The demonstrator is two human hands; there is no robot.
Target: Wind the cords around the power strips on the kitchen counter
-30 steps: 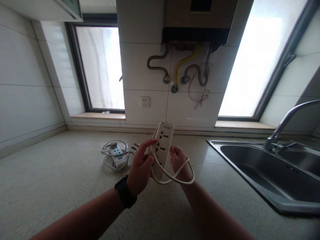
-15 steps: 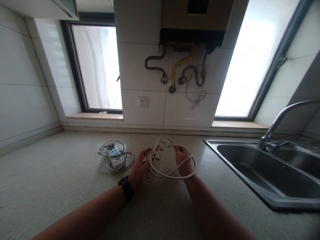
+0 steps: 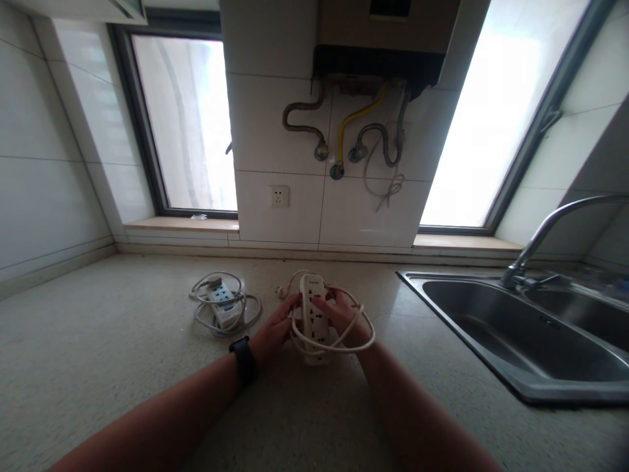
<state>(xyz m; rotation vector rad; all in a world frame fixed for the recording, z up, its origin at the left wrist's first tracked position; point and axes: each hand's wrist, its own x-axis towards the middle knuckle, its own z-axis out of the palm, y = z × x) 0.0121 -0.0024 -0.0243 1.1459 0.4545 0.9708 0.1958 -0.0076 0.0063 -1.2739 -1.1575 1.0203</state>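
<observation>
A white power strip [image 3: 309, 301] with a row of sockets is held between my two hands above the counter, its long side pointing away from me. My left hand [image 3: 276, 330] grips its left edge, the fingertips partly behind it. From the right, my right hand [image 3: 345, 319] closes on the strip, with the thumb on its socket face. The strip's white cord [image 3: 369, 337] loops around its lower part and over my right hand. Beyond the strip, at its upper left, shows the cord's plug [image 3: 280, 292].
A second power strip [image 3: 227, 307], its grey cord coiled around it, lies on the counter [image 3: 122, 354] to the left. At the right are a steel sink [image 3: 472, 328] and a tap [image 3: 540, 236]. A wall socket [image 3: 279, 196] sits below pipes and a water heater [image 3: 378, 39].
The power strip has turned from slanted to nearly straight. My right hand has moved left onto its face, and the plug now shows behind it.
</observation>
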